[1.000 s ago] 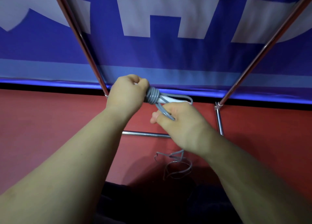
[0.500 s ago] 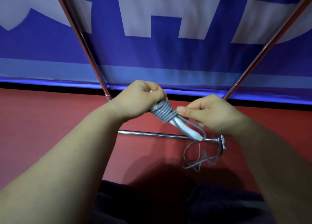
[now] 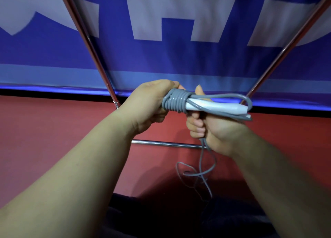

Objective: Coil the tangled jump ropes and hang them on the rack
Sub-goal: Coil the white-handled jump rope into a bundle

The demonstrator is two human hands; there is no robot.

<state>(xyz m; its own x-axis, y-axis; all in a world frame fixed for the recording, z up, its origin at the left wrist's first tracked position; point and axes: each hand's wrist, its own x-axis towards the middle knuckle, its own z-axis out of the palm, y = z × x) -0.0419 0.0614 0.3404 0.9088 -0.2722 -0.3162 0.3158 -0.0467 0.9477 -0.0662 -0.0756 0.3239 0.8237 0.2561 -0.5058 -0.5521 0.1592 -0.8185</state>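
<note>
Hands grip grey jump rope (image 3: 176, 101) (coiled tight around white handles (image 3: 215, 107)).

I see open room across mid-frame between two slanted chrome rack poles (image 3: 100, 65) (image 3: 279, 58). A horizontal chrome crossbar (image 3: 161, 143) spans low centre, just behind my hands. Loose grey rope cord (image 3: 202, 173) dangles below centre-right over bare red floor (image 3: 44, 133). The blue-and-white banner (image 3: 179, 58) walls off the upper frame.
</note>
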